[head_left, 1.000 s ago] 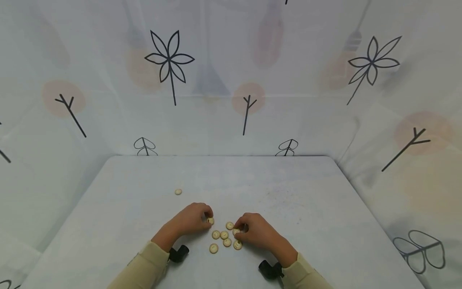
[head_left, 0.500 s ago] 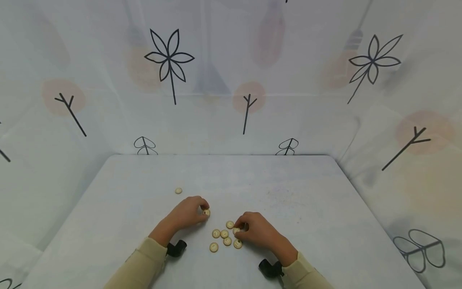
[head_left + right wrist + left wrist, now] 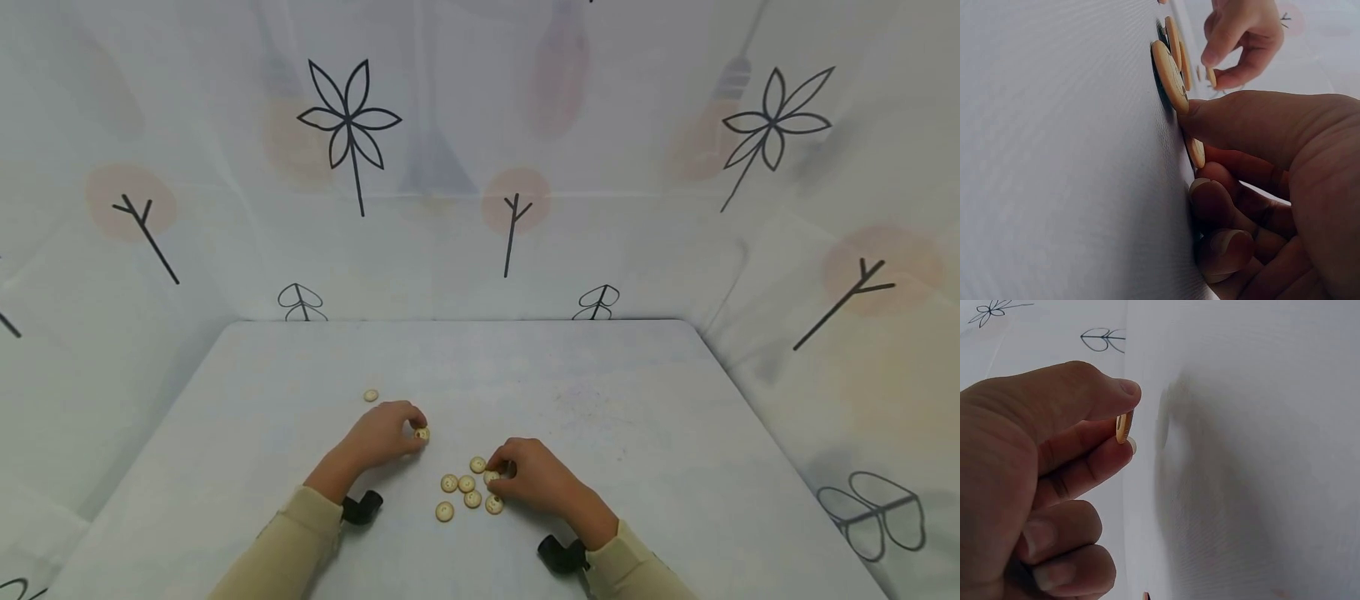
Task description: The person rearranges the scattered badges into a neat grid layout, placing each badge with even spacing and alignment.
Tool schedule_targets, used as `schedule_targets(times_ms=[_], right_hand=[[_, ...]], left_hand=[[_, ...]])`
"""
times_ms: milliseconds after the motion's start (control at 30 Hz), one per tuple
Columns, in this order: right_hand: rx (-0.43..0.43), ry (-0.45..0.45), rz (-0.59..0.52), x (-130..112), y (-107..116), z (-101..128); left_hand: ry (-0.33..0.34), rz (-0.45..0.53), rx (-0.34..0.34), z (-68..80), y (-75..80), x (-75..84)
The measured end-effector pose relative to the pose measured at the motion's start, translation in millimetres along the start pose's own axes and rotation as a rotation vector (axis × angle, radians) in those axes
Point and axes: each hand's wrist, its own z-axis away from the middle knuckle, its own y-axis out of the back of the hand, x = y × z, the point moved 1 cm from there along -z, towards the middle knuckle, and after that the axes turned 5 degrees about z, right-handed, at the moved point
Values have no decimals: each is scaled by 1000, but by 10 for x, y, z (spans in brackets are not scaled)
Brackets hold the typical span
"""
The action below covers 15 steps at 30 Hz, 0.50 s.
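My left hand [image 3: 382,433] pinches a small, pale, round wooden disc [image 3: 1124,427], button-like with dark marks, between thumb and fingers. It is held just above the table, its edge towards the left wrist camera. My right hand [image 3: 536,475] is at the right side of a loose cluster of similar discs. Its thumb and fingers close round one disc [image 3: 1195,153] at the tabletop, partly hidden by the thumb. Touching or very near that thumb is another disc [image 3: 1170,76]. Several more, such as the front disc [image 3: 444,512], lie flat between the hands.
A single disc [image 3: 371,395] lies apart, beyond my left hand. The white table [image 3: 637,400] ends at a patterned cloth [image 3: 435,250] at the back and sides. Black wrist cameras, left camera [image 3: 363,507] and right camera [image 3: 561,555], sit low over the table.
My left hand has moved away from the cluster, leftward and towards the back of the table, with its disc. The right hand and the lying discs have stayed in place.
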Motion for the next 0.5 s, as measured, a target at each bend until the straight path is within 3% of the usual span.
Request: schedule_targets(times_ms=[233, 500], right_hand=[[-2, 0, 8, 6, -10, -4], [-3, -3, 7, -9, 3, 0]], left_hand=[[4, 2, 7, 4, 60, -15], [56, 22, 5, -48, 71, -107]])
